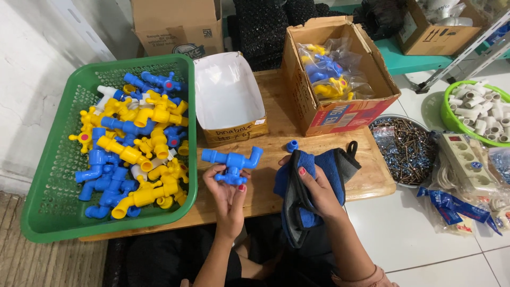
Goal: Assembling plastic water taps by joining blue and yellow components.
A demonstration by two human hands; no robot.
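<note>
Pinching blue tap (pixel 232 161), left hand (pixel 227 188) fingers beneath

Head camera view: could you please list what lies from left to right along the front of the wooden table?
Green basket → left hand holding blue tap → right hand gripping blue cloth → bowl of screws.

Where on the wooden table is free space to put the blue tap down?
Bare wood lies between the white-lined box and the left hand, and right of the cloth below the brown carton. The green basket is crowded.
</note>
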